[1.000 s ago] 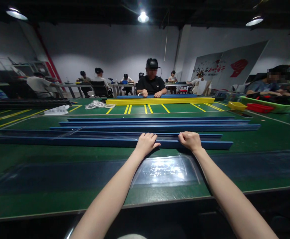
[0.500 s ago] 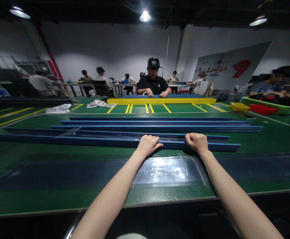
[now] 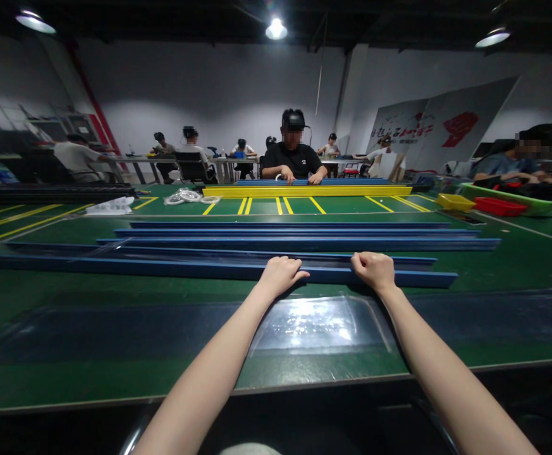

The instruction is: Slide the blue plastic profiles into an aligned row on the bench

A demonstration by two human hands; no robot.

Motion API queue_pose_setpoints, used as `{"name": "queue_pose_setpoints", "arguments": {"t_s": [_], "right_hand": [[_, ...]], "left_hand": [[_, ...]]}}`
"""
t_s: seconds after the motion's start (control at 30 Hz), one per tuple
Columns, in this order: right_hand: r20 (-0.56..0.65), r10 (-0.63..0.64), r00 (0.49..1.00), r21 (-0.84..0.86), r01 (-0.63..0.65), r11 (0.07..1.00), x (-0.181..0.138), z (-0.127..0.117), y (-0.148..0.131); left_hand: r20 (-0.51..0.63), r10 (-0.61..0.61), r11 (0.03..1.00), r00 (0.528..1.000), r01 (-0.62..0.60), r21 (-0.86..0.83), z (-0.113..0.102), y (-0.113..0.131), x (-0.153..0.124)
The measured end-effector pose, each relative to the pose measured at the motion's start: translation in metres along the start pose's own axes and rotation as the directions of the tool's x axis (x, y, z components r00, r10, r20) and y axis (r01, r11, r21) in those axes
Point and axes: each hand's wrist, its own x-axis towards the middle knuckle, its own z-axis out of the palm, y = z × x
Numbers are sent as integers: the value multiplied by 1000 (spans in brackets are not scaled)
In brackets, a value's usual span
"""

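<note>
A long blue channel (image 3: 171, 268) with raised side walls lies across the green table in front of me. My left hand (image 3: 281, 275) is closed over its near wall, thumb pointing right. Farther right, my right hand (image 3: 374, 270) is curled like a fist over the same wall. The fingertips of both hands are hidden inside the channel. A clear plastic piece (image 3: 102, 248) crosses the channel toward its left end. Between my forearms and the channel, a clear plastic sheet (image 3: 304, 322) lies flat and reflects the lamp light.
More blue channels (image 3: 304, 243) lie just beyond, parallel. Past them are a yellow channel (image 3: 304, 191), coiled white cable (image 3: 185, 197), a yellow tray (image 3: 454, 203), a red tray (image 3: 501, 207) and a green basket (image 3: 545, 205). A co-worker (image 3: 297, 161) in black sits opposite.
The clear plastic piece on the channel has shifted left. Both my hands stay in nearly the same place on the channel.
</note>
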Motion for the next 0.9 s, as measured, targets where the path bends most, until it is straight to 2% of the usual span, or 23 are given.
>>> {"name": "queue_pose_setpoints", "arguments": {"t_s": [0.53,0.67,0.9], "right_hand": [[44,36,998,-15,-35,999,1,-3,-2],[135,54,989,-44,-49,998,3,-7,-4],[353,51,934,-135,-3,991,8,-18,-8]], "left_hand": [[39,-6,1000,999,6,5,-4,0,1],[34,-8,1000,999,7,11,-4,0,1],[-20,-19,1000,1000,19,7,3,0,1]]}}
